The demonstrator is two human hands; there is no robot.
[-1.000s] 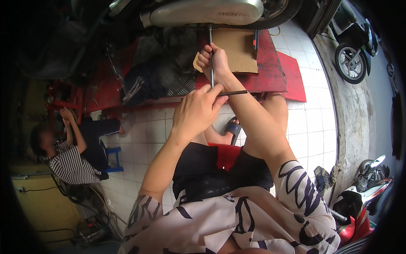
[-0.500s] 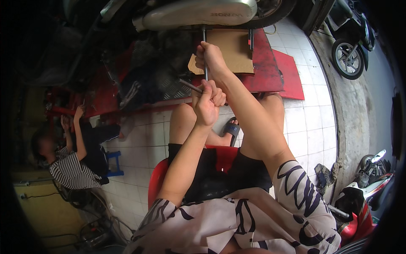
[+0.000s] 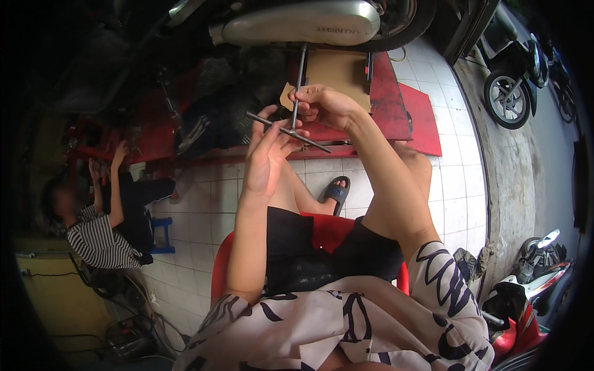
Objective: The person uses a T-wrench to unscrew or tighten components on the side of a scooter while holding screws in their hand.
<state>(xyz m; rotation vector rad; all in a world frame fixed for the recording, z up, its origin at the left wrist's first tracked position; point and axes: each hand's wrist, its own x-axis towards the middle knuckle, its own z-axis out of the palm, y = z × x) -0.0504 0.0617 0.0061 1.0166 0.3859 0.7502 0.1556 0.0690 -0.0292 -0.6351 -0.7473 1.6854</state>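
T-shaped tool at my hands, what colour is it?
The T-shaped tool is metallic grey, best seen in the head view.

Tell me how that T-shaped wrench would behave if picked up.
The T-shaped wrench is probably stiff, since its metallic shaft looks straight. It may feel heavy for its thinness, judging by the grey metal sheen. Laid flat, it would likely resist rolling, because the crossbar sticks out both sides.

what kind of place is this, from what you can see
Most likely a motorbike repair shop: a silver-cased motorbike stands by a red metal platform, a T-handled wrench is angled up toward its underside, and another motorbike stands off to the right.
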